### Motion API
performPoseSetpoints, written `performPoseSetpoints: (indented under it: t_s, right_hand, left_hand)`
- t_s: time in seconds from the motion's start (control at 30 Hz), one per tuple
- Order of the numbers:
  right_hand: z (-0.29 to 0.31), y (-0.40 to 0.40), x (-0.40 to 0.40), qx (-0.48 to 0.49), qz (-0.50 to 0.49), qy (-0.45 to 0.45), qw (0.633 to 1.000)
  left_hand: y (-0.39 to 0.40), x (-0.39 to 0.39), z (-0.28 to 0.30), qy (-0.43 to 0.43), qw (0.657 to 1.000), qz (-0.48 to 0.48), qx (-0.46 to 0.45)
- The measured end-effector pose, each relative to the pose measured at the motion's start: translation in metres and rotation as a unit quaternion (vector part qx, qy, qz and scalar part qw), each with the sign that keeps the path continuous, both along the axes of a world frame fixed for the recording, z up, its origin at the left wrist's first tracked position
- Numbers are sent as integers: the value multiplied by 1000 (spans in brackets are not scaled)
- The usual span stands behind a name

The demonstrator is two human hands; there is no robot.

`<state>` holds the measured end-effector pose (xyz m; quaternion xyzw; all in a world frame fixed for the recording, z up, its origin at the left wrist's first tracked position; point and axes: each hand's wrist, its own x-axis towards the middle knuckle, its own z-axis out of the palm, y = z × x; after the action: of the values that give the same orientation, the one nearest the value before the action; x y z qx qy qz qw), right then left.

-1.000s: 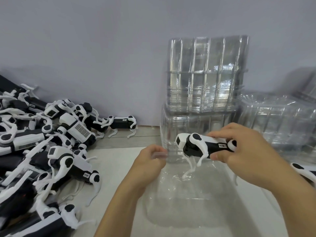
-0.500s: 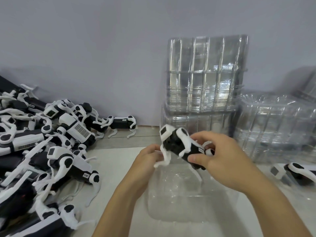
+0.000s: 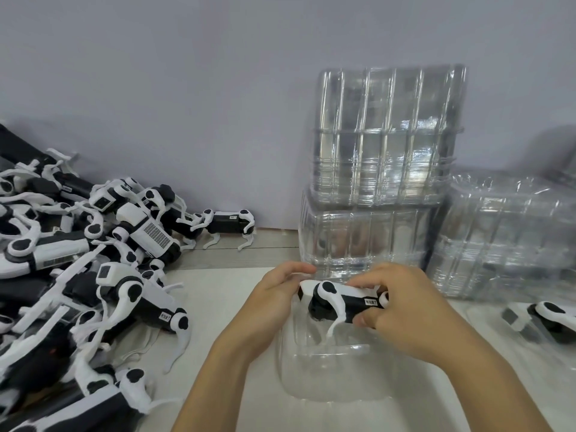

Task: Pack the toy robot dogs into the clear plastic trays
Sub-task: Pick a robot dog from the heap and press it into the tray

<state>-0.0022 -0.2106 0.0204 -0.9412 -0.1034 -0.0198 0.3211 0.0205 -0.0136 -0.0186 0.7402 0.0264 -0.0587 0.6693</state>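
A black-and-white toy robot dog [image 3: 338,302] lies level over the far end of a clear plastic tray [image 3: 330,378] on the white table. My right hand [image 3: 402,310] grips the dog's body from the right, thumb beneath and fingers on top. My left hand [image 3: 274,302] holds the dog's head end, fingers curled round it. One white leg hangs down into the tray. A big heap of toy robot dogs [image 3: 78,275] covers the left side.
Stacks of clear trays [image 3: 386,169] stand against the grey wall behind my hands, with more trays [image 3: 511,238] to the right. Another toy dog [image 3: 548,319] lies in a tray at the right edge. A single dog [image 3: 229,224] stands by the wall.
The dog has turned from tilted to level and dropped lower over the tray. My left hand has moved from the tray's edge onto the dog's head end.
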Motion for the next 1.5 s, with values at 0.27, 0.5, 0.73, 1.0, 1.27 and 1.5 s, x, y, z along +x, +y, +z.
performPoseSetpoints:
  t_s: [0.27, 0.5, 0.73, 1.0, 1.27, 1.5]
  right_hand:
    - [-3, 4, 1, -3, 1, -2, 1000]
    - [-7, 9, 0, -44, 4, -21, 999]
    - [-8, 9, 2, -18, 2, -17, 1000]
    - [-4, 14, -1, -66, 3, -26, 997]
    - [-1, 18, -1, -85, -11, -1, 996]
    - [-2, 31, -4, -35, 23, -85, 996]
  left_hand:
    - [0, -3, 2, -15, 999, -33, -24]
    - [-2, 4, -6, -25, 998, -17, 50]
    - [-4, 5, -4, 21, 1000, 16, -6]
    - [-10, 6, -1, 67, 994, 82, -37]
    - [-12, 4, 1, 72, 991, 101, -56]
    - [-10, 2, 0, 65, 991, 96, -68]
